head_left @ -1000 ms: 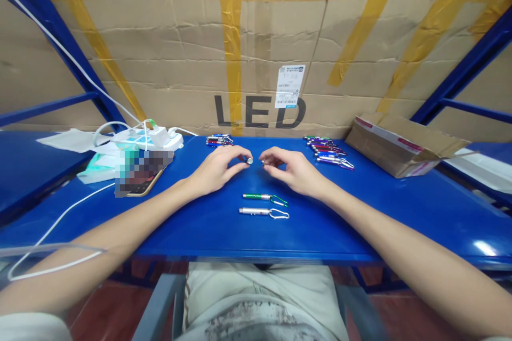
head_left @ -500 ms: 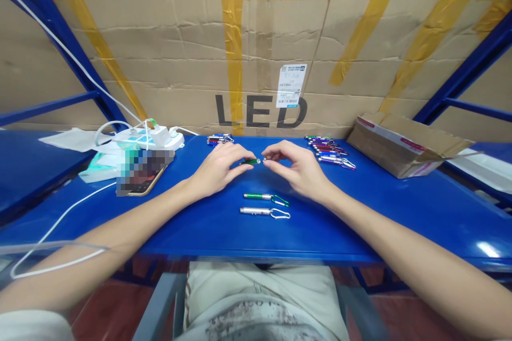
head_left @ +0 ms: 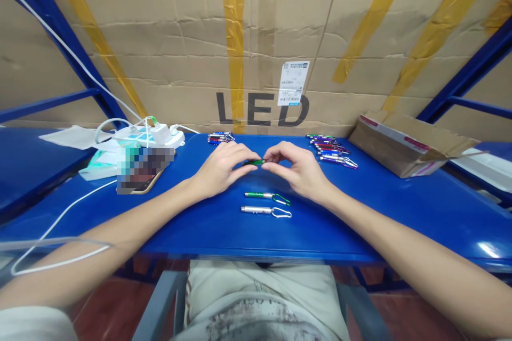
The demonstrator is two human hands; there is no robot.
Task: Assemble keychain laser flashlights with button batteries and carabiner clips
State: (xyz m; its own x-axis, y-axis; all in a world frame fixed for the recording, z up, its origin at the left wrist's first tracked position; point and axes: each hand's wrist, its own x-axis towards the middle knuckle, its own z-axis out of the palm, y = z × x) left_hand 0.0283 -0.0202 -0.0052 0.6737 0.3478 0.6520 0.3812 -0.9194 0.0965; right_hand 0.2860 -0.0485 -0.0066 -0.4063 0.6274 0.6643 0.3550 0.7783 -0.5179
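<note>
Both the left hand [head_left: 219, 169] and the right hand [head_left: 299, 169] pinch a small green tube [head_left: 256, 162] in the middle of the frame, seemingly working on one end, so next calls for holding it steady and straight.

Bare hands [head_left: 218, 168], bare forearms [head_left: 120, 229], pale sleeve [head_left: 36, 324], light shirt [head_left: 256, 327] with dark mottled print [head_left: 224, 324], pale legwear [head_left: 224, 277]

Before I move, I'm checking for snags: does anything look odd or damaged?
The white cable loops across the left forearm from this view, and could snag. The cardboard behind the table is creased, so looks worn.
</note>
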